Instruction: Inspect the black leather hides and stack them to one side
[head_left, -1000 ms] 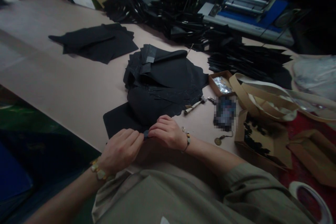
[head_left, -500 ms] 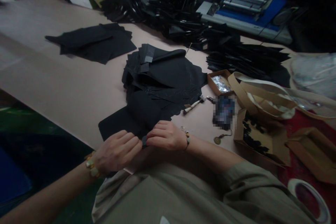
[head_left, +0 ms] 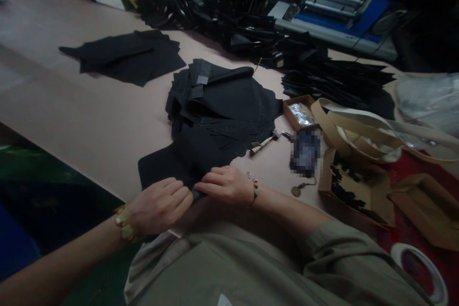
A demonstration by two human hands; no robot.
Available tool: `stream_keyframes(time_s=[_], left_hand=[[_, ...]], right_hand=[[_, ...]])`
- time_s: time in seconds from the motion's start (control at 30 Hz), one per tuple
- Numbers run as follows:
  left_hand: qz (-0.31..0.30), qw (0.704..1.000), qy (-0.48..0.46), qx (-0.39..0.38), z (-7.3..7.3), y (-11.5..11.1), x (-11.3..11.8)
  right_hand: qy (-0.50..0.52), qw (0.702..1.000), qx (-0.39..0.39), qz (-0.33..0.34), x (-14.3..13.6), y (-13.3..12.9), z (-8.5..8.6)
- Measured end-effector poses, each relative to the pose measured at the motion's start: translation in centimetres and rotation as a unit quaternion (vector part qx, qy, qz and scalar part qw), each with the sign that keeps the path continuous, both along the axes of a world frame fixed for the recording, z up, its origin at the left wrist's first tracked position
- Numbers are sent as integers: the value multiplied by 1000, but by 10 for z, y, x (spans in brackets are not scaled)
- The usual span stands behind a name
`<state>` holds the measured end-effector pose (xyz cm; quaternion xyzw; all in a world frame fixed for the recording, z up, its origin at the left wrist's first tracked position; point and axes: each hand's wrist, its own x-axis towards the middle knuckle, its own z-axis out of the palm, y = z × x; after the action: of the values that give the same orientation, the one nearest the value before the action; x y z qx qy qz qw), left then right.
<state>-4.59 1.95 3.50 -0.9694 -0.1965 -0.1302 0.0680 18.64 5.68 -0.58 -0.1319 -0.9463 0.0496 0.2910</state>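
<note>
The light is dim and flat, with a dull grey cast. Left of and beyond the hands, the table is palest, with a faint sheen toward its far side. Shadow pools just below the hands, and the dark piece between them is murky. Straight ahead, black sheets lose most detail. Far off to the right, metal rollers glint. Nearer right, coarse pixels mask a patch. Focus is soft; the outer edges smear and stretch.
</note>
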Motion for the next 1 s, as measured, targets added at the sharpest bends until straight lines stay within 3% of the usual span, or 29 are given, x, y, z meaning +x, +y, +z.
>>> stream_keyframes(time_s=[0.23,0.4,0.5,0.6,0.83,1.0], left_hand=[[7,996,-53,-73,4,-5,4],[-7,997,-63,-49,3,-10,6],[-16,997,-72,-30,3,-10,7],[21,994,-100,-31,3,-9,6],[93,958,-221,-158,2,-13,10],[95,949,-253,-163,0,-16,11]], right_hand=[[-49,998,18,25,0,-3,5],[-81,995,24,47,-1,-6,6],[-64,995,55,60,1,-6,7],[-35,995,84,49,3,-3,8],[45,994,102,-3,5,0,7],[59,995,74,-12,7,0,3]])
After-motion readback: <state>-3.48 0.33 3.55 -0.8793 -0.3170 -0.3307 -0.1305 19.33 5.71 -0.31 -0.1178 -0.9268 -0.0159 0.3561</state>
